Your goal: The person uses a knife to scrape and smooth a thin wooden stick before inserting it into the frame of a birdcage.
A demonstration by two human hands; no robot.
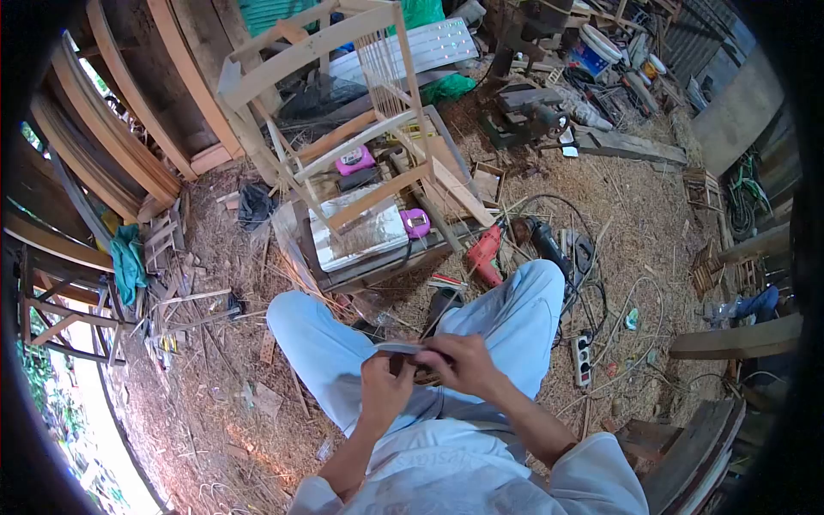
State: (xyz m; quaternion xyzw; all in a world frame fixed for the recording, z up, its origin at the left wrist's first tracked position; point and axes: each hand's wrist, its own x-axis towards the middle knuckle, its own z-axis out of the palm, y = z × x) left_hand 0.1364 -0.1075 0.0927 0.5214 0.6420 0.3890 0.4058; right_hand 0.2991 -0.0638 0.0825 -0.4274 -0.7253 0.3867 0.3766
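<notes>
On the shavings-covered floor (pixel 631 232), the large wooden frame (pixel 313 45) stands over the tabletop (pixel 343 279), where 2 pink tape measures (pixel 416 223) lie, 1 of them at the edge of a white board (pixel 365 232). Near the right knee is a red power tool (pixel 487 255), with a smaller white socket strip (pixel 583 360) to its right. Between the knees, the left hand (pixel 386 382) and right hand (pixel 465 362) both grip a thin flat piece (pixel 400 348), their fingers closed on it.

Floor (pixel 635 197) strewn with wood shavings; red power tool (pixel 486 255), power strip (pixel 583 360), cables (pixel 659 300), wood scraps (pixel 268 399)
</notes>
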